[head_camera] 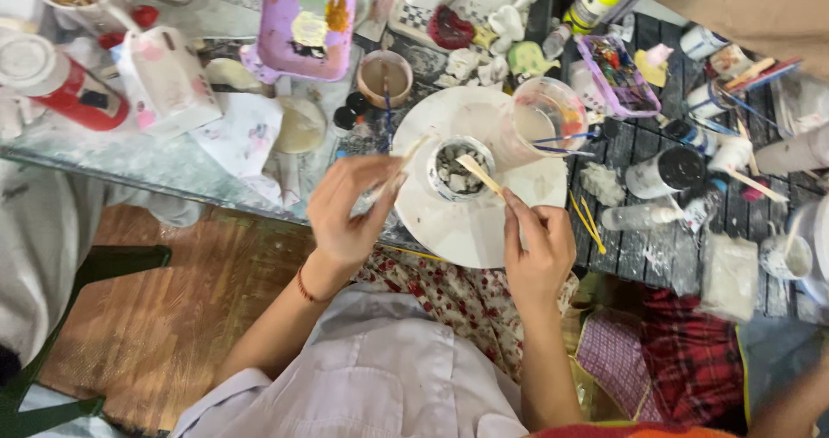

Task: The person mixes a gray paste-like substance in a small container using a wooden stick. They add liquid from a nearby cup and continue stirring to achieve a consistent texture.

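Two bare hands at centre frame, each closed around a flat wooden stick. Left hand (pixel 347 214): fingers curled about the lower end of one wooden stick (pixel 406 163), whose upper end slants up and right toward the rim of a small white cup (pixel 434 172). Right hand (pixel 537 246): fingers pinched on a second wooden stick (pixel 480 176), its tip dipped inside the cup among pale grey-white lumps. Cup stands on a round white plate (pixel 449 222), centre of frame, at the near edge of a cluttered worktable. Clear plastic cup (pixel 542 120) holding blue-handled brushes sits on the plate's upper right part. Small brown bowl (pixel 384 77) just above the plate, to its left. Purple paint palette tray (pixel 306 24), top centre-left. Red-and-white bottle (pixel 60 84) lying at upper left. Black-capped paint bottle (pixel 665 172) lying right of the plate. Two yellow sticks (pixel 587 222) beside the plate's right edge.
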